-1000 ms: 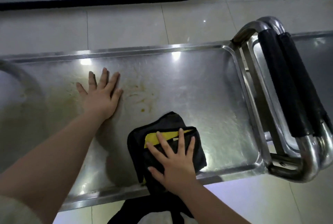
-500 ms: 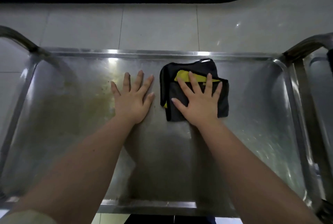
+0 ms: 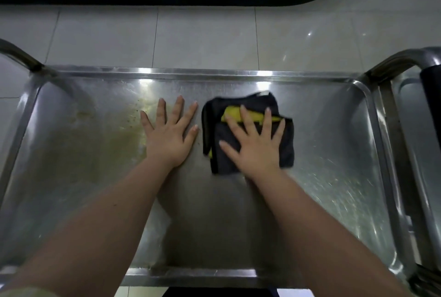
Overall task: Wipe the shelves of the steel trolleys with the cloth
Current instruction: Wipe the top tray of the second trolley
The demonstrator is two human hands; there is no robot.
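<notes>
- The folded cloth [image 3: 250, 134] lies mid-shelf under the flat, spread right hand [image 3: 254, 146]; unpinched, it may bunch or slip.
- The yellowish stains [image 3: 107, 120] beside the flat, spread left hand [image 3: 168, 139] risk being missed.
- Leaning could roll the trolley shelf [image 3: 334, 201].

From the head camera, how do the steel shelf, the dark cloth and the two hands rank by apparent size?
1. Steel shelf, largest by far.
2. Dark cloth.
3. Left hand and right hand look alike, so unranked.

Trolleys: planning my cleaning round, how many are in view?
2. The near trolley holds the cloth; the second trolley is cropped at the right edge. Others may be hidden.
</notes>
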